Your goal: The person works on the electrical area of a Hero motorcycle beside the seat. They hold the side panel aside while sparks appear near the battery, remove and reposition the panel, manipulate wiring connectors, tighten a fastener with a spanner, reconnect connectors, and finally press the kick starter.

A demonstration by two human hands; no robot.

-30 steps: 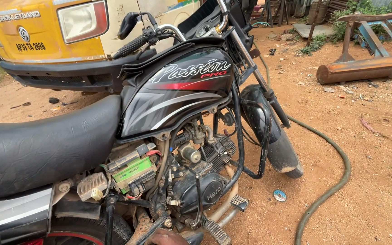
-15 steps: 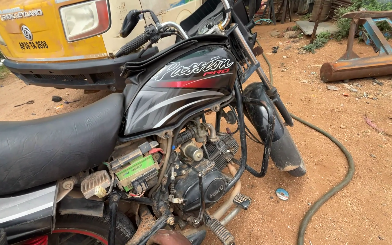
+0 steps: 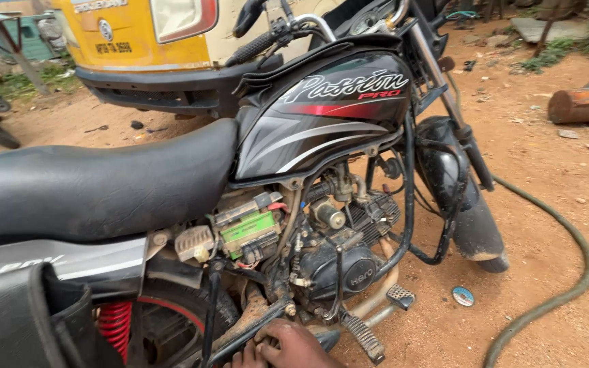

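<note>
Hand (image 3: 288,347) (which one unclear) touches motorcycle (image 3: 322,123) lower frame.

hand (image 3: 288,346) showing bare at the lower picture edge, just below the motorbike engine (image 3: 339,266) | no glove, ring or sleeve showing | fingers (image 3: 257,351) showing short nails | which hand it is: cannot tell | wrist lying out of view

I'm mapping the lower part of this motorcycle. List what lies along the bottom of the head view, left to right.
Red rear shock spring → hand at the frame's underside → footpeg → small round blue disc on the dirt → green hose.
</note>
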